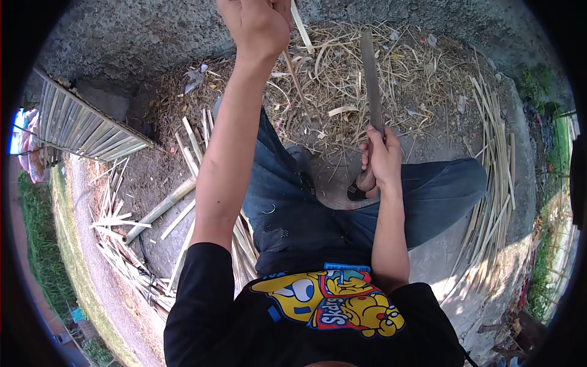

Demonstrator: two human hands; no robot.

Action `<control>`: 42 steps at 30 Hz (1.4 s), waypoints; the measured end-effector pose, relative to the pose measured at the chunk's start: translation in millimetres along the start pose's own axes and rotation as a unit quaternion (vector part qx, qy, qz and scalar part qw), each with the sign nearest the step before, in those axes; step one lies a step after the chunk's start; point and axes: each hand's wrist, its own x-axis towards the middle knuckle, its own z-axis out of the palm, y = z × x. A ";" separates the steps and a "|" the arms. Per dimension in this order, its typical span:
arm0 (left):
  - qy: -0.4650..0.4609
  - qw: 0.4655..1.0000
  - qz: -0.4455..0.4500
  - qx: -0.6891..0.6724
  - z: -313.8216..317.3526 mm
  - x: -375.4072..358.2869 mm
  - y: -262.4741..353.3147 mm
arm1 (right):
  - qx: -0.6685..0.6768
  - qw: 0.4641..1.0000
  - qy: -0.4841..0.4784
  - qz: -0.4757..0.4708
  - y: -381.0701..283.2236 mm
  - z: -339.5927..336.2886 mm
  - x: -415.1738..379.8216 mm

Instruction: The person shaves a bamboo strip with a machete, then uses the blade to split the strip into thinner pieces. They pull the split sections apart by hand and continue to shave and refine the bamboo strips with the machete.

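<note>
My right hand [384, 156] is wrapped round the handle of a machete [371, 79], thumb near the base of the blade. The long dark blade points away from me over a heap of shavings, and the rounded handle end shows below my fingers. My left hand [260, 21] is raised at the top edge of the view with its fingers curled, partly cut off by the frame. A pale bamboo strip [302, 27] runs beside those fingers, and a thin brown stick [296, 79] slants down from behind the wrist.
Curly bamboo shavings [342, 73] cover the ground before a rough concrete wall [153, 37]. Split strips lie in bundles at right [498, 171] and left [140, 269]. A bamboo pole [162, 208] lies by my left arm, near a slatted bamboo panel [85, 119]. My bent legs flank the work area.
</note>
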 end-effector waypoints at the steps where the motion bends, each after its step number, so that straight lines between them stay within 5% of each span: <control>1: 0.002 0.978 -0.047 -0.201 2.4 1.8 -5.8 | 0.004 0.999 -0.012 -0.031 -11.3 6.6 -7.0; 2: 0.006 0.915 -0.093 -0.392 3.5 2.6 -10.3 | -0.011 0.998 -0.024 -0.051 -24.5 12.4 -13.5; 3: 0.005 0.915 -0.094 -0.392 2.9 5.0 -13.8 | -0.011 0.998 -0.023 -0.051 -34.3 19.6 -17.6; 5: -0.030 0.998 0.013 -0.055 0.0 11.1 -20.4 | 0.004 0.976 -0.034 -0.214 -52.5 35.7 -24.3; 9: 0.000 0.994 0.073 -0.081 6.1 20.3 -33.4 | 0.130 0.945 -0.083 -0.290 -110.1 57.7 -45.7; 11: -0.031 0.983 0.155 0.094 -3.9 24.3 -28.4 | 0.194 0.932 -0.113 -0.283 -128.5 57.5 -53.5; 13: -0.026 0.988 0.126 0.088 -1.6 21.5 -23.5 | 0.228 0.923 -0.156 -0.267 -135.4 55.4 -60.3; 16: -0.003 0.991 0.101 0.085 3.2 17.1 -20.9 | 0.094 0.953 -0.166 -0.237 -93.0 63.2 -51.5; 18: 0.011 0.991 0.108 0.084 3.9 16.0 -23.0 | -0.054 0.969 -0.224 -0.083 -42.1 63.3 -48.4; 21: 0.027 0.988 0.138 0.067 1.6 13.6 -24.9 | -0.010 0.967 -0.252 0.030 -23.9 51.1 -36.4; 23: 0.007 0.966 0.006 -0.258 0.1 9.4 -24.2 | -0.052 0.963 -0.263 0.017 -30.0 46.5 -35.5; 24: 0.010 0.967 0.003 -0.255 -2.6 6.8 -23.0 | 0.014 0.959 -0.282 0.032 -27.5 46.3 -34.1; 26: 0.012 0.989 0.106 0.104 -3.1 15.8 -23.2 | 0.084 0.947 -0.303 0.068 -32.6 45.6 -39.4; 29: -0.007 0.990 0.113 0.083 1.9 11.2 -28.1 | 0.082 0.953 -0.270 0.112 -15.2 46.1 -46.9; 33: -0.008 0.994 0.102 0.045 14.9 13.0 -31.8 | 0.101 0.976 -0.192 0.032 -14.8 52.0 -53.9; 35: 0.010 0.953 0.030 -0.301 26.2 12.6 -28.9 | 0.133 0.972 -0.169 -0.097 -40.0 54.8 -61.7; 36: 0.014 0.954 0.028 -0.299 22.5 14.8 -29.6 | 0.163 0.963 -0.150 -0.154 -61.0 55.9 -68.1; 38: 0.005 0.995 0.097 0.032 7.9 18.4 -38.2 | 0.210 0.946 -0.126 -0.211 -101.7 51.6 -75.4; 41: 0.021 0.995 0.091 0.044 6.4 20.4 -30.8 | 0.271 0.906 -0.160 -0.282 -135.2 45.7 -82.2; 42: 0.042 0.953 -0.059 -0.294 10.8 16.5 -21.2 | 0.273 0.911 -0.150 -0.272 -131.4 48.4 -81.2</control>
